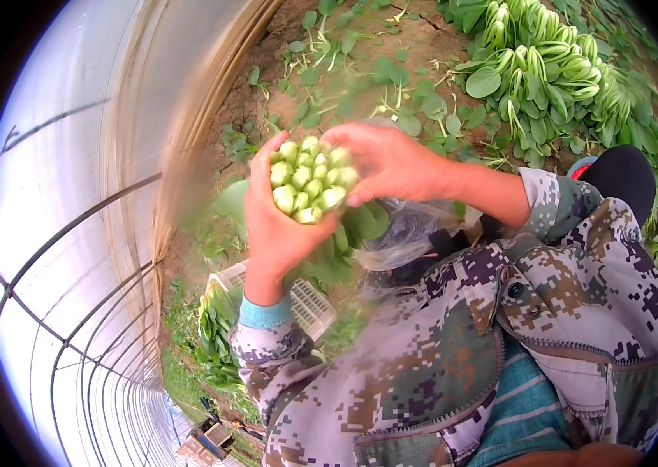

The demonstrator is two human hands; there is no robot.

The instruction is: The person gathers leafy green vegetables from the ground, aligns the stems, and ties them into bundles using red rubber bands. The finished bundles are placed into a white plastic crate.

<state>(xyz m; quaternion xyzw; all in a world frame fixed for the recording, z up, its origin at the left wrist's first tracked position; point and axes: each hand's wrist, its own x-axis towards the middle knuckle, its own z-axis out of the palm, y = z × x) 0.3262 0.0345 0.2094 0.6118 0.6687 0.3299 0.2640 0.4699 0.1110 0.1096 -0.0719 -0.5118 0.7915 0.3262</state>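
Note:
A bunch of bok choy [310,178] is gripped between my two hands, its pale cut stem ends turned up towards me. My left hand [279,227] wraps the bunch from the left, thumb along the near side. From the right, my right hand [390,160] presses against it with curved fingers and thumb. Green leaves [358,225] hang below the stems, partly hidden by my hands. Behind the bunch, near my lap, lies crumpled clear plastic [402,230].
A white plastic crate [311,306] stands below my left wrist, beside a pile of bok choy [215,335]. More bunched bok choy [539,82] lies at upper right. Loose leaves litter the soil [352,93]. A plastic-film greenhouse wall [95,192] with metal hoops curves along the left.

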